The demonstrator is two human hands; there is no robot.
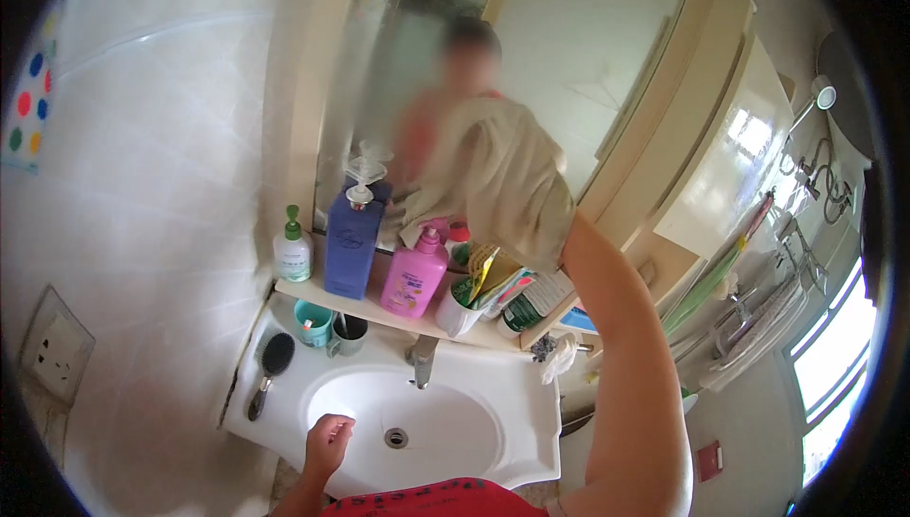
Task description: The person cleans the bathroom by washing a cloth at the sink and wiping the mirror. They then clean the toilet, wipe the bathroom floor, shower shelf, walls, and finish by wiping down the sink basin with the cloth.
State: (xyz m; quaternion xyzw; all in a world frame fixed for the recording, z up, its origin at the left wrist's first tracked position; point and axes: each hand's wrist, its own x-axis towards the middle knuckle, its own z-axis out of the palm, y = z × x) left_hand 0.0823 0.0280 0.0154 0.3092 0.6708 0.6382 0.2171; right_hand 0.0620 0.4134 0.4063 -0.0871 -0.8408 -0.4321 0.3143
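Note:
A beige cloth [517,176] drapes over my right hand and lies against the mirror [588,53]. The fingers are hidden beneath it, and my right forearm [621,318] reaches up from the lower right. Over the front left rim of the white sink [417,413] hovers my left hand [329,439], its fingers loosely curled together with nothing visible in them. Below the cloth, a pink pump bottle [415,275] stands on the shelf beside a white cup [457,313] of toothbrushes and tubes.
A tall blue pump bottle [351,247] and a small green-topped bottle [293,250] share the shelf. Around the basin are a hairbrush [275,358], a teal cup [313,321], a dark cup [351,329] and the faucet [422,361]. A cabinet [725,157] juts out at right.

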